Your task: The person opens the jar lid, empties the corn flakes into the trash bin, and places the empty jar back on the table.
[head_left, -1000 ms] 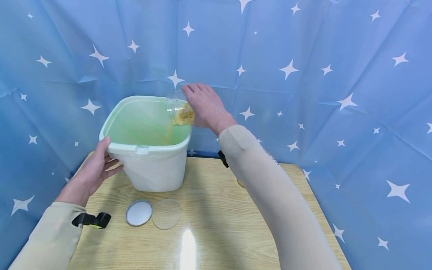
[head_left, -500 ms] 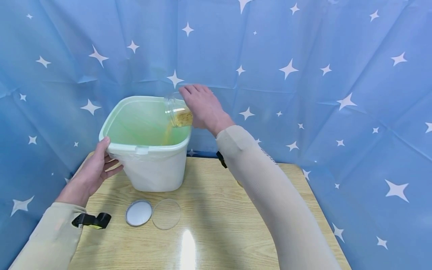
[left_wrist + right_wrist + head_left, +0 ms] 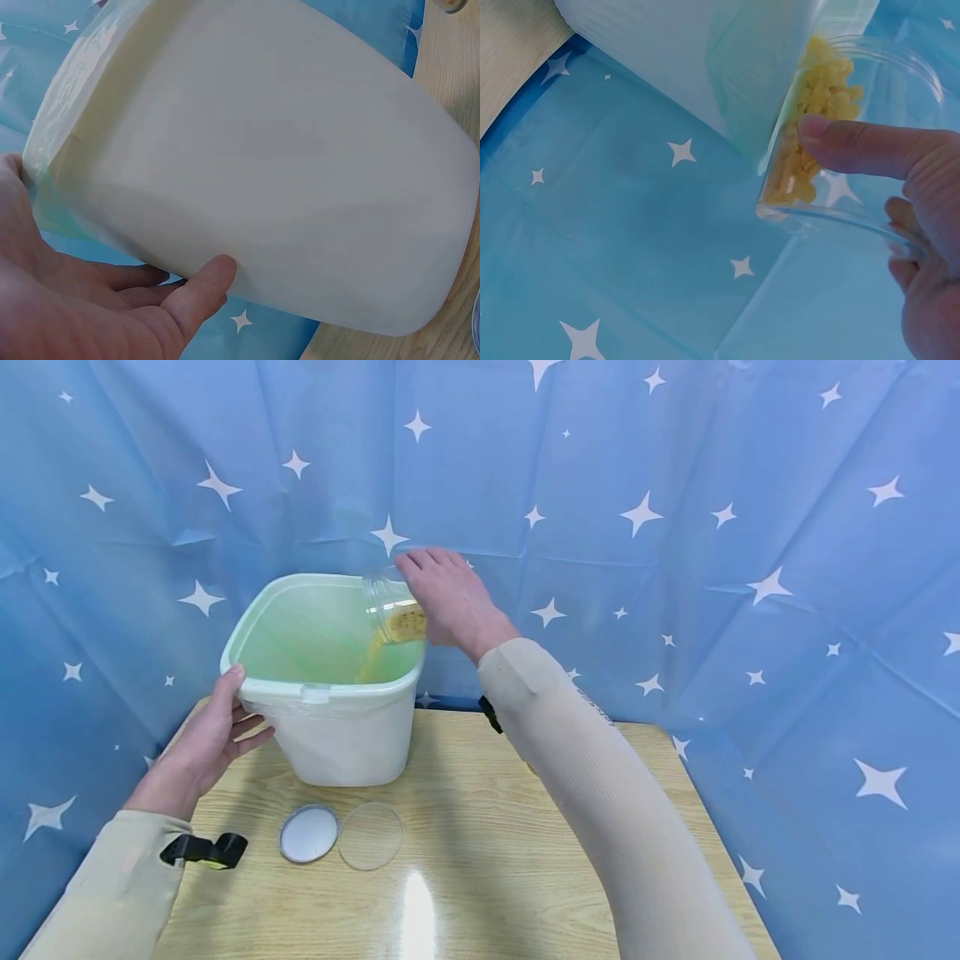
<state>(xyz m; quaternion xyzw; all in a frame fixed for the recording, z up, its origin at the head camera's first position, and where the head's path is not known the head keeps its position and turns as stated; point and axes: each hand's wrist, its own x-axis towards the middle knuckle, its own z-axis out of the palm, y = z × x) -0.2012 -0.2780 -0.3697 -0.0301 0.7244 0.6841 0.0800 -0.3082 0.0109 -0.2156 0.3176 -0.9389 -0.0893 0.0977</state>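
Observation:
A white bin (image 3: 337,739) lined with a thin green plastic bag (image 3: 307,627) stands at the back left of the table. My left hand (image 3: 198,743) grips the bin's left front corner, thumb on the rim, fingers against the side wall; the left wrist view shows those fingers (image 3: 202,289) on the white wall. In my right hand (image 3: 453,602) is a clear jar (image 3: 382,597), tipped over the bin's right rim with its mouth facing inward. Small yellow pieces (image 3: 825,86) lie along the jar's lower side and stream into the bin. The bin's bottom is hidden.
A round white lid (image 3: 309,833) with a grey rim and a clear disc (image 3: 371,836) lie side by side on the wooden table (image 3: 480,860), in front of the bin. My right forearm mostly covers a small golden thing. A blue star-print curtain (image 3: 600,460) surrounds the table.
My right hand and the jar have shifted slightly left and down, and the yellow stream looks thicker. The left hand and the bin stay put.

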